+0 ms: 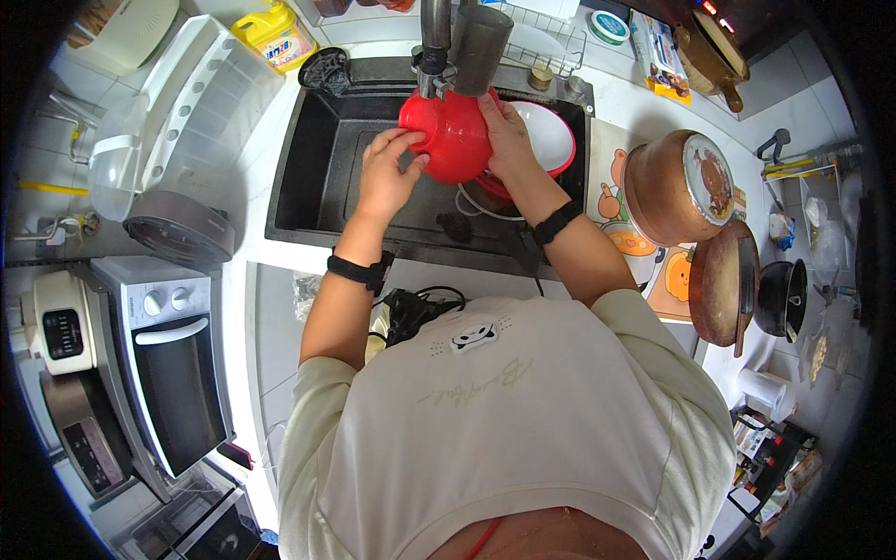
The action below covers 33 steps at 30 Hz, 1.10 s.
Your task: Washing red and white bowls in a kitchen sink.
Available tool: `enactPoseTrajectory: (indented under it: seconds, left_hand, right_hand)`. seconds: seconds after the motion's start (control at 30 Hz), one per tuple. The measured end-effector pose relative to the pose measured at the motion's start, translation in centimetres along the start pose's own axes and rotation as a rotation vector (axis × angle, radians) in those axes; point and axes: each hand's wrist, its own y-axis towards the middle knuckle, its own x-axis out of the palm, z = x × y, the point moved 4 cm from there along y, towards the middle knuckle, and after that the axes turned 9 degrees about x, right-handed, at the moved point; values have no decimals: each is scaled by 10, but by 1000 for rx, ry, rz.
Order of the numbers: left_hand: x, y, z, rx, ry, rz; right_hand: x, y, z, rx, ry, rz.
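Observation:
A red bowl is held up under the faucet, its glossy outer side towards me. My left hand pinches its left edge between thumb and fingers. Against its upper right side lies my right hand, thumb and fingers partly hidden. Below is a black sink. Behind my right hand, in the sink's right part, sits a bowl with a white inside and red rim. More red dishware shows partly under my right wrist. A dark scrubber lies near the sink's front edge.
Right of the sink, an upturned brown pot and a brown pan rest on a patterned mat. A wire rack stands behind. On the left are a yellow detergent bottle, a clear plastic bin and a toaster oven.

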Motion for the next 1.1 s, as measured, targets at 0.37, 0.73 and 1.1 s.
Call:
enactPoseTrajectory:
  seconds: [0.37,0.73,1.1]
  left_hand:
    - [-3,4,-29,-334,-149,44]
    - [43,3,-61,-380,-273,-65]
    - [40,50,-16,-519,-255,-353]
  right_hand:
    - [-24,2,-9,-74,16,67]
    - [-43,-20,-24,-186,-11,193]
    - [-47,-31,-32,-223,-42,236]
